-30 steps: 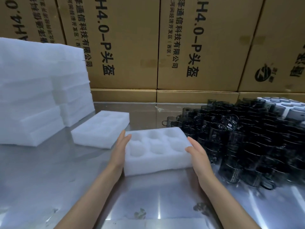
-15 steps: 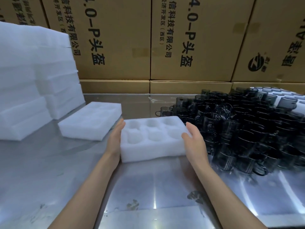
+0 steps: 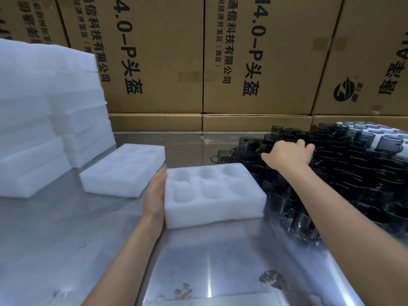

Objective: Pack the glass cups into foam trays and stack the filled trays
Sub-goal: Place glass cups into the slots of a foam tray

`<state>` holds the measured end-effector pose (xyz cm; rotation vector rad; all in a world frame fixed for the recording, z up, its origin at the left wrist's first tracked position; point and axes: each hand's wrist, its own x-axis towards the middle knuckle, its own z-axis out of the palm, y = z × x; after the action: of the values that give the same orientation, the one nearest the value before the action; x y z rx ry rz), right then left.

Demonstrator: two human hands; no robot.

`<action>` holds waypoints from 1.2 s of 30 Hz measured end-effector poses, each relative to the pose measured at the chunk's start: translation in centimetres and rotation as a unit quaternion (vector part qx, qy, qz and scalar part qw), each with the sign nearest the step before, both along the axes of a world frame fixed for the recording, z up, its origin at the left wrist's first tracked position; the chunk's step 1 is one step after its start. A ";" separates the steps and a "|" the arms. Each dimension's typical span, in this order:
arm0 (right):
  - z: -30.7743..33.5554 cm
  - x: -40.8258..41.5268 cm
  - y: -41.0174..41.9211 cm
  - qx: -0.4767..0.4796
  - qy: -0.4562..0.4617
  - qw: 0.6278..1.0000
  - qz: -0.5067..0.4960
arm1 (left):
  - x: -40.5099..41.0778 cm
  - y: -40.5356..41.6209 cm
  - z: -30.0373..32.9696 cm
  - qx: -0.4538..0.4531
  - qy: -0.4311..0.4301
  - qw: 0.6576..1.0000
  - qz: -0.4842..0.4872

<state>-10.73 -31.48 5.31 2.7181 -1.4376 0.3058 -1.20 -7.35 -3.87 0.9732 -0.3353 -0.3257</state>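
Observation:
A white foam tray with six empty round pockets lies on the steel table in front of me. My left hand lies flat against the tray's left side, fingers straight. My right hand reaches over a heap of dark smoked-glass cups at the right, its fingers curled down over the top of the cups. Whether it grips one cup I cannot tell; the fingertips are hidden among the glass.
A second empty foam tray lies to the left behind. Tall stacks of foam trays stand at the far left. Cardboard boxes wall off the back. A tray with cups sits far right. Steel tabletop lies near me.
My right hand left the tray's right side and moved up and right onto the heap of cups. The left hand stays against the tray.

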 end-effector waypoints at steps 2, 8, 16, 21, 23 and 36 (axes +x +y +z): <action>-0.2 0.2 -0.2 0.023 -0.002 1.000 0.002 | 0.1 0.1 0.0 -0.002 -0.004 1.000 -0.002; 1.0 -0.2 0.0 0.040 -0.101 0.994 0.031 | 0.5 0.1 -0.3 0.002 0.024 1.000 0.005; -0.8 1.9 8.9 -0.039 -0.274 0.873 0.402 | 0.5 -0.2 -0.3 0.043 0.026 0.998 0.022; -4.6 5.6 11.3 -0.015 -0.195 0.872 0.449 | 0.7 -0.7 -0.8 0.000 -0.019 1.000 0.025; -5.3 6.2 11.3 -0.018 -0.181 0.874 0.452 | 1.0 -0.7 -0.9 0.004 -0.025 0.999 0.027; -5.5 6.1 11.3 0.004 -0.117 0.859 0.498 | 0.7 -0.6 -0.8 0.039 -0.056 0.997 0.039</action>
<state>-4.59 -20.13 -0.22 3.2429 0.1172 0.6601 -0.45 -7.94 -4.66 1.0818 -0.3889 -0.2151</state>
